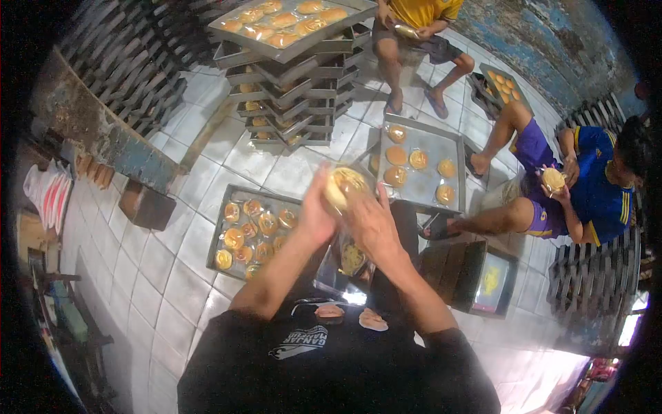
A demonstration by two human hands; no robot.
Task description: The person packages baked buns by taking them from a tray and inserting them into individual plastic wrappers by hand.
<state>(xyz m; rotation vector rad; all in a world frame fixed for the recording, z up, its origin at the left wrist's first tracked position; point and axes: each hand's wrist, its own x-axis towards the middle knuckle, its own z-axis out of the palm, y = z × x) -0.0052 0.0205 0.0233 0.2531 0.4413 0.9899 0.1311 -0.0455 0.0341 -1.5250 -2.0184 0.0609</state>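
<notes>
Between my two hands is a round bun in clear wrapping (345,185), held up in front of me. My left hand (318,210) has its fingers around the bun's left side. On the other side, my right hand (372,224) lies over the bun's lower right part, somewhat blurred. Below my hands a clear bag with yellow print (352,258) rests near my lap. To the left, a metal tray (215,250) on the floor holds several wrapped buns, partly hidden by my left forearm.
A tall stack of trays (289,90) stands ahead. Right of it, another tray (431,127) holds several buns. A co-worker in blue (593,165) sits at the right holding a bun; another in yellow (420,17) sits ahead. An open box (514,284) is at lower right.
</notes>
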